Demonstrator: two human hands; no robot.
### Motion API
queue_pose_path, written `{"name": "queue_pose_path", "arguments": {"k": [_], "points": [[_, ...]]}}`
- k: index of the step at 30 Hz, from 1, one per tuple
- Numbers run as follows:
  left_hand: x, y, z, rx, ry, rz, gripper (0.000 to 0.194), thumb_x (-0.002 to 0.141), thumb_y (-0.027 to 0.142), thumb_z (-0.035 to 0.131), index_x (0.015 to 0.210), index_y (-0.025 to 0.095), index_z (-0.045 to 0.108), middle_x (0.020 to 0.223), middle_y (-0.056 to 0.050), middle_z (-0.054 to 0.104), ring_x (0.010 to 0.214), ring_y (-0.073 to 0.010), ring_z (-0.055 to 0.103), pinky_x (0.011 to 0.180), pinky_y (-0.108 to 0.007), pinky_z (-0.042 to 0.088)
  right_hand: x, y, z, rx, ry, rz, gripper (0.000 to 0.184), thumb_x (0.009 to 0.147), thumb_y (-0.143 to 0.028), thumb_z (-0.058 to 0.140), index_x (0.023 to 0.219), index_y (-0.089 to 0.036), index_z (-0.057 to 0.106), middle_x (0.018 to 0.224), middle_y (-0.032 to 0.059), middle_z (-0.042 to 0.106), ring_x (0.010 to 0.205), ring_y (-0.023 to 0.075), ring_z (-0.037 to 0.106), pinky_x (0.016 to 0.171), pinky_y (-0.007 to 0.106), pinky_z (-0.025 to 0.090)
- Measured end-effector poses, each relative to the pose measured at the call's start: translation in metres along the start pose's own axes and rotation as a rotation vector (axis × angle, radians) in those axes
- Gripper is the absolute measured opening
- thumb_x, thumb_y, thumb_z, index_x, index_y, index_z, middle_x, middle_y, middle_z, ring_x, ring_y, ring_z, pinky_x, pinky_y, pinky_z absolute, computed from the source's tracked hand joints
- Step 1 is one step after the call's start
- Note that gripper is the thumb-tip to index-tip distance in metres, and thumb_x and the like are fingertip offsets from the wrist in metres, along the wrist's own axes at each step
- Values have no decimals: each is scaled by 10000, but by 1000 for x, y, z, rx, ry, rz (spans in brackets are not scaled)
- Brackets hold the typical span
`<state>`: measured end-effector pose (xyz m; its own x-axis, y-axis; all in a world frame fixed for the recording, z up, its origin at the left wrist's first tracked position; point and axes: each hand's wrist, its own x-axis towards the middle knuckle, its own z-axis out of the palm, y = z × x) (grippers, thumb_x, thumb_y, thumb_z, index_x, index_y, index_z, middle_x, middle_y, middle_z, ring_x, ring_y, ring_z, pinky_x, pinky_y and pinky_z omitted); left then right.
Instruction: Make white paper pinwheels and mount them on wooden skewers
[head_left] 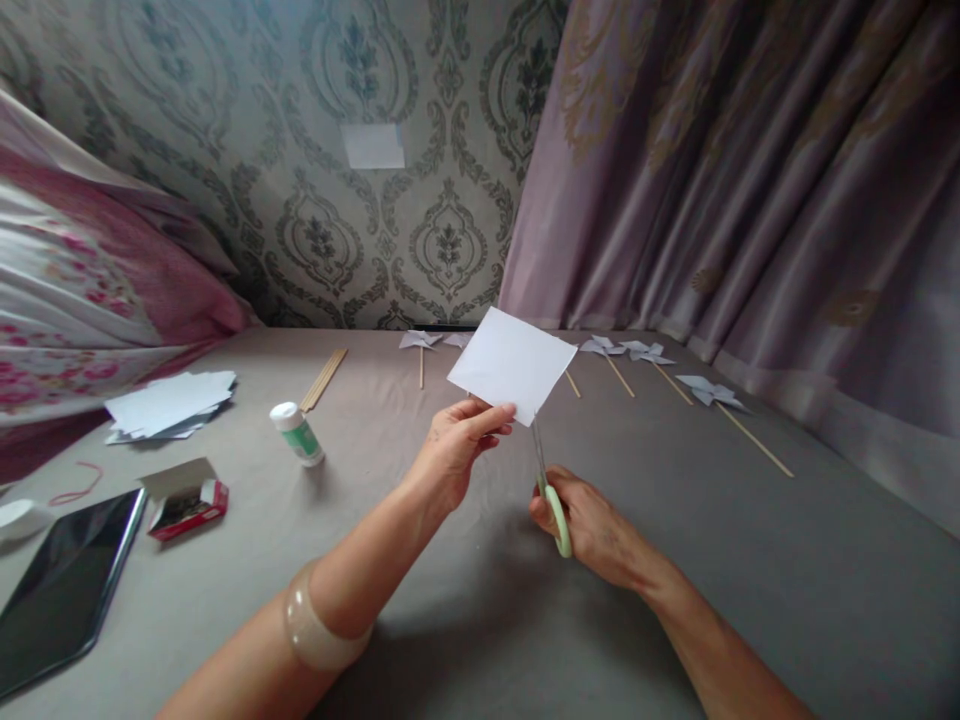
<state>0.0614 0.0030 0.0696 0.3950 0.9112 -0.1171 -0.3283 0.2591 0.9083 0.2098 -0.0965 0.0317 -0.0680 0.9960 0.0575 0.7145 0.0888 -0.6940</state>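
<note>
A white square of paper (514, 362) is held up above the table, its lower edge pinched between the thumb and fingers of my left hand (466, 440). My right hand (592, 520) grips a pair of scissors (558, 522) by its pale green handles. The blades point upward and meet the paper's lower corner. From this angle I cannot tell how far the blades are apart. Behind the paper, several paper pinwheels on wooden sticks, such as one pinwheel (646, 352), lie along the far side of the table.
On the grey-covered table (420, 640), a glue stick (298, 434) stands left of centre, near wooden sticks (325, 378). Further left are stacked paper sheets (172, 402), an open red box (189, 510), a red string (79, 485) and a black tablet (67, 580). Curtains (720, 180) hang at right.
</note>
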Motion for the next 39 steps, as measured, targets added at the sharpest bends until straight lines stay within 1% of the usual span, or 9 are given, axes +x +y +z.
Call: {"name": "queue_pose_path", "arguments": {"k": [4,7,11,18,28,34,39], "points": [[-3,-3,3,-17,-24,-35,208,610,271,824,669,136,677,706,-34,686,695,-115,633,645,-213,429,1,0,1,41,-13,0,545,868,-703,313,716,-197,449,700,9,476,627,155,437,591,304,341],[-3,-5,4,-35,-19,-47,199,626,263,813,676,134,670,708,-42,696,707,-130,656,656,-224,448,1,1,2,74,2,-16,532,869,-693,343,702,-197,442,699,3,471,630,147,430,592,299,342],[-4,-5,5,-34,5,-54,175,646,240,798,679,130,665,713,-50,707,697,-127,664,643,-219,451,1,2,2,81,27,-28,517,876,-671,370,689,-196,450,699,-1,466,630,141,426,590,296,336],[-4,-6,6,-16,5,-57,179,674,257,784,702,135,657,703,-54,713,705,-138,679,627,-220,441,2,1,1,69,48,-35,511,861,-676,405,669,-203,432,689,-5,451,621,140,419,589,296,332],[-8,-3,8,-31,7,-59,183,670,249,785,703,134,646,712,-49,709,699,-136,675,633,-229,423,1,0,2,68,80,-33,514,852,-674,432,645,-204,433,654,-15,441,602,132,410,574,284,333],[-7,-4,8,-38,6,-60,196,656,261,796,711,138,654,728,-53,713,726,-149,678,651,-240,425,1,0,2,59,94,-25,497,851,-652,463,639,-203,438,646,-17,441,598,128,408,566,279,331],[-5,-4,6,-42,-4,-59,185,660,251,793,731,132,670,729,-60,716,727,-151,677,643,-238,431,1,0,1,83,82,-26,500,846,-658,463,637,-206,428,639,-23,427,588,125,397,562,278,327]]}}
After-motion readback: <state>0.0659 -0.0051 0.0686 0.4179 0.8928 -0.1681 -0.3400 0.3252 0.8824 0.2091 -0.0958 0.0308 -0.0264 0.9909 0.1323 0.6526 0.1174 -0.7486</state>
